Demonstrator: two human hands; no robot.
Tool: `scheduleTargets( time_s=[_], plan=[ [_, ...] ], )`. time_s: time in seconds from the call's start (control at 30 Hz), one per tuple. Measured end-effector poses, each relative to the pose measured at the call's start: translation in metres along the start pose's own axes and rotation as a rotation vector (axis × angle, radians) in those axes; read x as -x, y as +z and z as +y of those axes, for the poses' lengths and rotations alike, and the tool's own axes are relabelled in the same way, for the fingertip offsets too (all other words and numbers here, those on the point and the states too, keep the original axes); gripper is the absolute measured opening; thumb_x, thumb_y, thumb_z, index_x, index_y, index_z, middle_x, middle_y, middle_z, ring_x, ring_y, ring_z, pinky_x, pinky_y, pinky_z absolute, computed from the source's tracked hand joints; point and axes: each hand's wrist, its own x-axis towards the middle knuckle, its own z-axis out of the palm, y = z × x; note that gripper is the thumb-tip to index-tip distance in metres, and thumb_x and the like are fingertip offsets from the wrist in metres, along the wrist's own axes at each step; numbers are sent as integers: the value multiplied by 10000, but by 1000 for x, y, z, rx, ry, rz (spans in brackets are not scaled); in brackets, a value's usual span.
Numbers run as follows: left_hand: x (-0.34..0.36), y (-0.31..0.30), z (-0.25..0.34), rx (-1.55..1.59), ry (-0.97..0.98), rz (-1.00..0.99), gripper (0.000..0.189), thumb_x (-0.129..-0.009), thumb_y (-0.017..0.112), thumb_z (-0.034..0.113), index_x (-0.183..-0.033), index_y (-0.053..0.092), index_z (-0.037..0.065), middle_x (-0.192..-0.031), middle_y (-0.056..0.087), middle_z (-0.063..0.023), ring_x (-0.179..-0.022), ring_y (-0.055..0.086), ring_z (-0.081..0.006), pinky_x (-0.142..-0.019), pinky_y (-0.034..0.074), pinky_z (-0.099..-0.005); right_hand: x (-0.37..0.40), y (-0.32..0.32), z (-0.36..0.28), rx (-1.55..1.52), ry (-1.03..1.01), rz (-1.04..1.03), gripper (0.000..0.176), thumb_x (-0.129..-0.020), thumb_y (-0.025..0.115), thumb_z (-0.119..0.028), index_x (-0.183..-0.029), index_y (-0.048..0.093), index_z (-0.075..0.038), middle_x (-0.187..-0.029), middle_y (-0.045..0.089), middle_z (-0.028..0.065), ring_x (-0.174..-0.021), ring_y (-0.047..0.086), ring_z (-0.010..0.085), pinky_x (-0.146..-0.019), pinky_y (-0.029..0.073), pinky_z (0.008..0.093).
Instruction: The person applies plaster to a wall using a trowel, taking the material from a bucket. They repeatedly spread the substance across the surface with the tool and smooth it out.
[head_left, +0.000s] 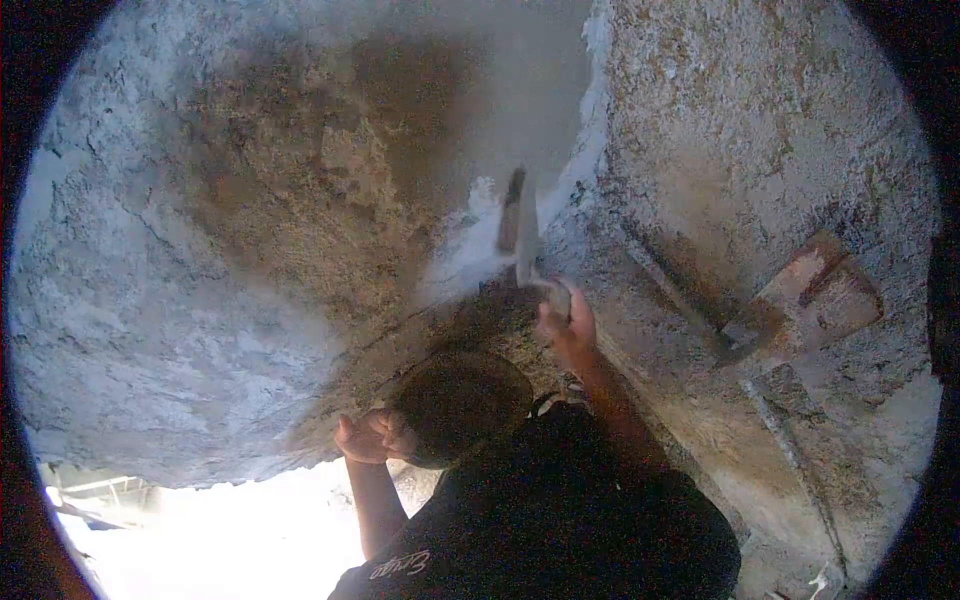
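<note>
My right hand (570, 318) is closed around the handle of a trowel (522, 235), whose blade points up along the rough wall and is blurred by motion. Wet grey plaster (530, 90) lies smooth on the wall above the blade, close to the corner. Lower left, my left hand (372, 437) grips the rim of a dark round pan (465, 408), with the thumb outside. The pan is held in front of my body, and its contents are too dark to make out.
A rough side wall (690, 120) meets the plastered wall at a corner on the right. Against it leans a flat-bladed, rusty shovel-like tool (825, 290); a thin rod (800, 465) is below. Bright daylight (250, 530) comes in at lower left.
</note>
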Motion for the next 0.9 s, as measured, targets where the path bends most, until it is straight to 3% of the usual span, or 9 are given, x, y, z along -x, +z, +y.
scheduleTargets(
  time_s=[0.2,0.27,0.4,0.5,0.57,0.6,0.67,0.8,0.9],
  plan=[
    [1,-16,-3,192,-40,-189,901,-703,416,649,-959,398,-216,-797,505,-274,-722,522,-455,-555,439,-488,-22,-12,-28,148,-220,53,428,-807,541,-248,-1134,408,-6,-958,516,119,-876,498,193,-790,388,312],
    [0,-13,-4,196,53,-152,910,-709,412,643,-949,388,-234,-804,499,-292,-723,522,-462,-602,444,-528,-17,-12,-32,202,18,-106,434,-807,537,-262,-1134,413,-4,-983,512,143,-919,493,223,-820,373,331],
    [0,-14,-3,181,31,-139,912,-711,403,642,-945,386,-239,-767,492,-288,-722,520,-481,-657,432,-587,-3,-9,-7,276,-84,-168,444,-804,532,-287,-1137,419,-14,-1020,502,168,-978,476,264,-855,350,357],
    [-4,-1,-4,127,78,-107,914,-715,397,643,-979,382,-232,-733,491,-251,-599,511,-385,-537,445,-474,6,-8,3,356,-171,-134,446,-803,526,-305,-1132,427,-20,-1050,490,178,-1006,459,299,-876,331,375],
    [-6,5,-1,48,36,-67,883,-711,393,655,-947,424,-195,-671,465,-177,-477,394,-234,-436,324,-315,6,-7,30,204,-114,-89,447,-802,526,-307,-1127,430,-16,-1041,502,168,-989,471,311,-860,346,369],
    [-5,4,-1,47,35,-66,883,-711,393,655,-947,424,-195,-671,465,-177,-477,394,-234,-436,324,-315,3,-6,22,152,-96,-73,447,-801,526,-308,-1125,431,-15,-1038,505,164,-983,475,315,-854,351,367],
    [0,-2,2,-14,-73,-20,828,-690,395,680,-826,469,-133,-627,425,-121,-462,258,-142,-443,184,-256,-9,-11,3,247,-237,111,508,-803,537,-328,-1166,387,-6,-976,511,114,-779,527,166,-668,445,301],
    [6,-8,4,-117,-76,183,784,-669,400,702,-745,448,-77,-602,386,-93,-465,274,-136,-434,195,-254,-21,-18,10,256,-134,173,489,-788,535,-338,-1128,423,-5,-1016,531,163,-897,523,295,-781,403,355],
    [-8,-1,2,-77,-92,-112,802,-661,401,710,-777,439,-83,-600,383,-93,-468,269,-136,-436,194,-260,-22,-17,-2,273,-64,37,483,-790,532,-341,-1129,425,-14,-1026,524,171,-908,521,295,-783,401,355]
  ],
)
